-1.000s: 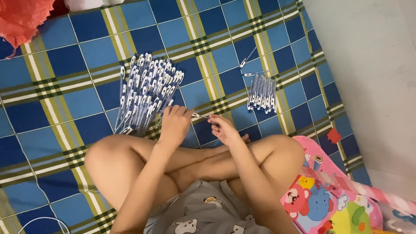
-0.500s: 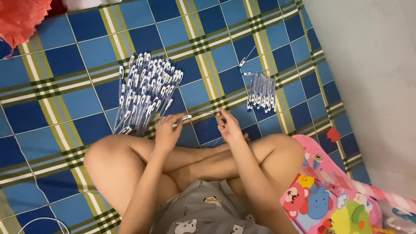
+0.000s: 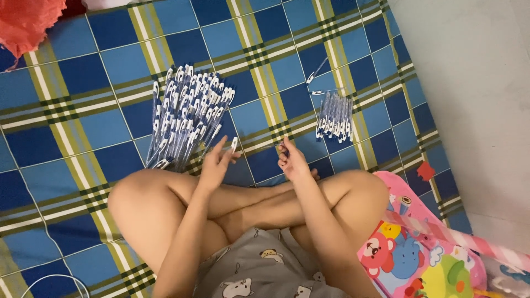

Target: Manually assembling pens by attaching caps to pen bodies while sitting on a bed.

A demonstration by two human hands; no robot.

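Note:
I sit cross-legged on a blue plaid mat [image 3: 110, 60]. My left hand [image 3: 218, 164] pinches a clear pen with a white cap [image 3: 232, 145], its tip pointing up toward a large pile of such pens [image 3: 187, 116] just to its upper left. My right hand [image 3: 291, 160] hovers over my shin, its fingertips pinched on a small dark piece [image 3: 285, 150]; what it is I cannot make out. A smaller, tidier bunch of pens [image 3: 334, 118] lies on the mat to the upper right of that hand.
Two loose pens [image 3: 317, 72] lie above the small bunch. A red cloth [image 3: 27, 22] is at the top left corner. A pink cartoon-print cushion [image 3: 419, 259] sits by my right knee. Pale floor [image 3: 475, 83] borders the mat on the right. A white cable [image 3: 52, 278] curls at bottom left.
My hands, joined on one pen a second ago, have drawn apart; the left hand moved left with the pen toward the big pile, the right stayed near my shin.

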